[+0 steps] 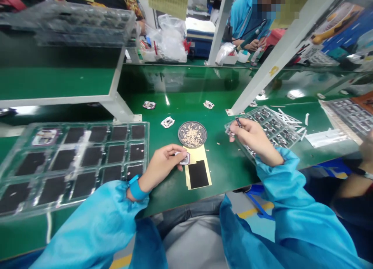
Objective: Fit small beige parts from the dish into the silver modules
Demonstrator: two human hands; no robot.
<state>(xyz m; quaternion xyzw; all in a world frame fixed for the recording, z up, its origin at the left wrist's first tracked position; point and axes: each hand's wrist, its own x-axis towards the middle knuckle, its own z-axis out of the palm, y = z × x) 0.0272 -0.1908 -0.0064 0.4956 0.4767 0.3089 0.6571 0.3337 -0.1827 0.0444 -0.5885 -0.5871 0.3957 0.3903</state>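
Note:
My left hand (167, 160) is closed in a pinch on a small white device housing with a purplish edge (184, 158), above the yellow paper. My right hand (252, 135) is raised by the near left corner of a clear tray of small electronic parts (272, 125). Its fingers are closed on a small dark part (239, 122); a shiny bit shows at the fingertips, too small to name. Between the hands sits a round dark dish (180, 140) with many tiny beige pieces. A black sheet (199, 174) lies on the yellow paper (209, 179) in front of it.
At left, a large clear blister tray (147, 144) has black-lined compartments, one holding a housing (45, 137). Several housings (168, 122) lie on the green bench. A raised shelf (58, 84) and slanted post (262, 75) frame it. White strips (288, 117) lie at right. A co-worker (243, 16) works opposite.

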